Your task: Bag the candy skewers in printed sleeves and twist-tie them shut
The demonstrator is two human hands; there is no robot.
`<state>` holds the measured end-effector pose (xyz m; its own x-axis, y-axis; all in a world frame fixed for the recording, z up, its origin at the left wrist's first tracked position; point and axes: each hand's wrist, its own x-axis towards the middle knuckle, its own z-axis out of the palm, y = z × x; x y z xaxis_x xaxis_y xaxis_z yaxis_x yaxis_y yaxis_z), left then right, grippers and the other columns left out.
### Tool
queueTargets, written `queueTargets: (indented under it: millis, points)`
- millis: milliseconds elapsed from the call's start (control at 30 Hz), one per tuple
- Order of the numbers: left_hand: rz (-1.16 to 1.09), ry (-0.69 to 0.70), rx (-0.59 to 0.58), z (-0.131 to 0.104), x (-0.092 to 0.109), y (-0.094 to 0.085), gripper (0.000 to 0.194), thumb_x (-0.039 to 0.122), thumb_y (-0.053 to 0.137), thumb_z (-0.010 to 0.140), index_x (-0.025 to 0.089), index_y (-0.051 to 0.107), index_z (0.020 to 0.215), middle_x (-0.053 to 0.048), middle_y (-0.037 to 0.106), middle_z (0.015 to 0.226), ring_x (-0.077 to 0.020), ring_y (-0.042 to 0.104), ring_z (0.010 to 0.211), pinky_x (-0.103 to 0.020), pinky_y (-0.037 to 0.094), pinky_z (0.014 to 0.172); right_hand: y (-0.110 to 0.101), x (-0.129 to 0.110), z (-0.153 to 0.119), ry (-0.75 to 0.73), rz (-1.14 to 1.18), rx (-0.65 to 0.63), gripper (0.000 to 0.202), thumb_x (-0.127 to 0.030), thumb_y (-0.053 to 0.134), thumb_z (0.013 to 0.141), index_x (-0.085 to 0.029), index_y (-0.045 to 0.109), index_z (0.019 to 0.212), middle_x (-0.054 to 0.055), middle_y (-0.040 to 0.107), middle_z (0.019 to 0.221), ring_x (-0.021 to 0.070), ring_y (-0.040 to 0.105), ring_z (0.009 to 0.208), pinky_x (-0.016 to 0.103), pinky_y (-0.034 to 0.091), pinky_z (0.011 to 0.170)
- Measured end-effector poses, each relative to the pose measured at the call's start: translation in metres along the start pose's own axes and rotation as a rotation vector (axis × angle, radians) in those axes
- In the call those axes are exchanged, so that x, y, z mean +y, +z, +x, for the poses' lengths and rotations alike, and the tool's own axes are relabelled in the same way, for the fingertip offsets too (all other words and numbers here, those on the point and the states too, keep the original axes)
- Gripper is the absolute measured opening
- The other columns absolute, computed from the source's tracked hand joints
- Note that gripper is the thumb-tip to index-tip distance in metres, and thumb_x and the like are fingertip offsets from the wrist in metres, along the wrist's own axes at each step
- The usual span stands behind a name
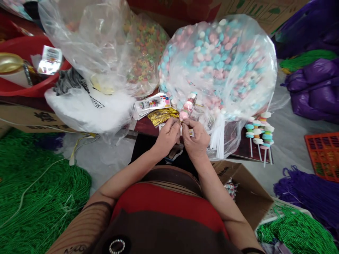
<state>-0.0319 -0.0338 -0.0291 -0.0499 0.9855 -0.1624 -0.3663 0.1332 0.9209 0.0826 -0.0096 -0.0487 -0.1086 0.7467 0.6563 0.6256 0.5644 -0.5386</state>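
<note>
In front of me is a marshmallow skewer in a clear printed wrapper (188, 106), pink and white with a blue top, tilted up and to the right. My left hand (168, 137) pinches the gathered lower end of the wrapper. My right hand (195, 138) is closed at the same spot, fingertips against those of the left. A speck of gold shows between the fingertips; what it is cannot be made out clearly. Just beyond the left hand lie gold twist ties (163, 115) and a stack of printed wrappers (152, 103). White sticks (218, 135) lie right of my right hand.
A large bag of pastel marshmallows (217, 56) and a bag of small ring candies (145, 56) stand behind. Several unwrapped skewers (261, 131) rest at the right table edge. An open carton (246, 194) sits below right. A red basin (31, 88) is at left.
</note>
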Motion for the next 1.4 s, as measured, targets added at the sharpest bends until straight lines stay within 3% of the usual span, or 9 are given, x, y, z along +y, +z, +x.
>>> queueTargets:
  millis: [200,367,600,733,867,1000,1100,1233,1400]
  points:
    - [0.032,0.008,0.031,0.0,-0.004,0.003,0.022,0.04,0.057,0.098,0.024,0.052,0.083,0.01,0.038,0.052,-0.0095,0.032,0.044,-0.023,0.034,0.049,0.0,0.0,-0.002,0.126,0.022,-0.065,0.018,-0.029,0.056,0.097,-0.024,0.07,0.087,0.007,0.076,0.082,0.0213,0.071,0.08,0.037,0.056,0.083]
    - [0.407,0.212,0.106,0.0,-0.005,-0.005,0.008,0.026,0.063,0.093,0.022,0.062,0.087,0.002,0.061,0.073,-0.0133,0.054,0.068,-0.025,0.04,0.07,-0.006,-0.005,0.003,0.427,0.227,-0.067,0.012,-0.032,0.063,0.087,-0.023,0.068,0.081,0.0,0.07,0.071,0.0152,0.06,0.063,0.03,0.051,0.066]
    - [0.61,0.661,-0.212,0.035,0.004,-0.031,0.026,0.046,0.061,0.096,0.025,0.076,0.097,-0.007,0.072,0.102,-0.0225,0.064,0.102,-0.037,0.043,0.099,-0.024,-0.018,0.01,0.932,1.01,-0.277,0.034,-0.049,0.08,0.069,-0.023,0.059,0.068,-0.008,0.051,0.052,0.0069,0.038,0.044,0.026,0.044,0.051]
    - [0.661,0.67,-0.161,0.031,0.03,-0.028,0.037,0.056,0.065,0.092,0.024,0.075,0.108,-0.008,0.071,0.107,-0.0229,0.063,0.105,-0.038,0.046,0.098,-0.031,-0.017,0.013,0.859,0.931,-0.262,0.033,-0.051,0.08,0.073,-0.022,0.065,0.073,-0.007,0.053,0.054,0.0076,0.042,0.046,0.023,0.036,0.046]
    - [0.612,0.636,-0.138,-0.002,0.058,-0.015,0.045,0.058,0.054,0.098,0.021,0.077,0.084,-0.005,0.068,0.08,-0.0178,0.061,0.083,-0.033,0.048,0.086,-0.033,-0.013,0.022,0.666,0.644,0.008,0.03,-0.052,0.074,0.083,-0.023,0.068,0.081,-0.004,0.059,0.063,0.0095,0.048,0.053,0.025,0.042,0.051]
    - [0.411,0.203,-0.212,-0.008,0.05,-0.011,0.073,0.077,0.039,0.094,0.018,0.075,0.072,-0.002,0.055,0.056,-0.0124,0.051,0.055,-0.026,0.044,0.059,-0.04,-0.021,0.027,0.461,0.448,0.198,0.021,-0.044,0.064,0.093,-0.024,0.067,0.089,-0.001,0.065,0.075,0.0124,0.059,0.063,0.029,0.051,0.062]
    - [0.172,-0.074,-0.295,0.011,0.036,-0.014,0.09,0.088,0.022,0.089,0.016,0.076,0.081,-0.004,0.06,0.057,-0.0128,0.054,0.052,-0.025,0.043,0.051,-0.043,-0.03,0.018,0.285,0.349,0.017,0.01,-0.027,0.06,0.091,-0.023,0.067,0.084,-0.001,0.069,0.074,0.0123,0.061,0.063,0.028,0.051,0.062]
    - [0.123,0.033,-0.242,0.017,0.048,-0.017,0.083,0.082,0.024,0.095,0.018,0.07,0.069,-0.007,0.065,0.063,-0.0156,0.06,0.062,-0.028,0.049,0.058,-0.038,-0.028,0.001,0.178,0.268,-0.244,0.014,-0.015,0.058,0.083,-0.021,0.066,0.074,-0.004,0.065,0.063,0.0097,0.056,0.054,0.023,0.046,0.056]
    - [0.662,0.269,-0.245,-0.009,0.056,-0.011,0.073,0.076,0.046,0.093,0.018,0.061,0.051,-0.003,0.055,0.054,-0.013,0.052,0.06,-0.029,0.044,0.064,-0.035,-0.015,0.007,0.339,0.194,-0.017,0.012,-0.023,0.059,0.087,-0.021,0.068,0.08,-0.001,0.069,0.069,0.0125,0.061,0.061,0.026,0.05,0.062]
